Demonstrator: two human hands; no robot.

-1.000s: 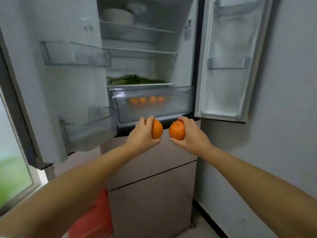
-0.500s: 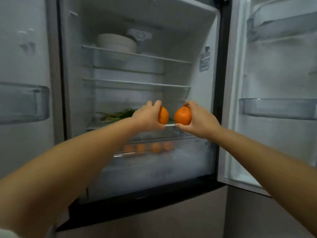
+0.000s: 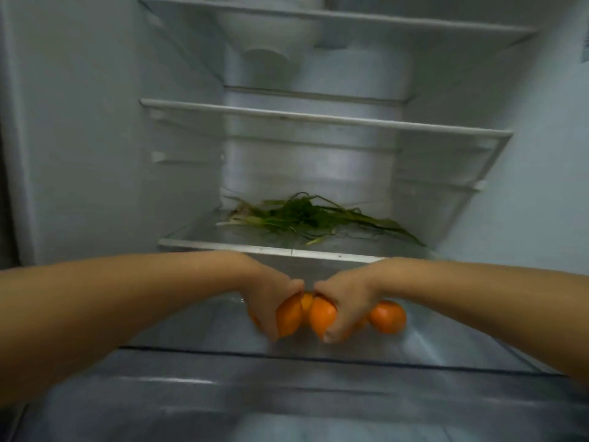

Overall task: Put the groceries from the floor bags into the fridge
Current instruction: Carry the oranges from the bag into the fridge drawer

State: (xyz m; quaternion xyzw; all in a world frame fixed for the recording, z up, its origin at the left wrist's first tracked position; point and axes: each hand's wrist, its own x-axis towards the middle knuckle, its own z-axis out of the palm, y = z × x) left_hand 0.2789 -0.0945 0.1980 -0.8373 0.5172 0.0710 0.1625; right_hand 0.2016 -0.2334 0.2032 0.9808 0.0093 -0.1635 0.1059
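Both my hands reach down into the open clear crisper drawer (image 3: 318, 354) of the fridge. My left hand (image 3: 271, 301) grips an orange (image 3: 289, 315) from above. My right hand (image 3: 345, 301) grips a second orange (image 3: 322, 315), and the two fruits touch in the middle. More oranges lie in the drawer behind them; one orange (image 3: 387, 315) shows to the right of my right hand, and others are mostly hidden by my hands.
A bunch of green onions (image 3: 306, 218) lies on the glass shelf (image 3: 271, 250) just above the drawer. Two more shelves sit higher, the middle shelf (image 3: 318, 118) bare and white bowls (image 3: 271, 30) on the top one. Fridge walls close in at left and right.
The view has moved closer to the fridge. Both hands have gone down from in front of the green-onion shelf into the crisper drawer, each still holding its orange.
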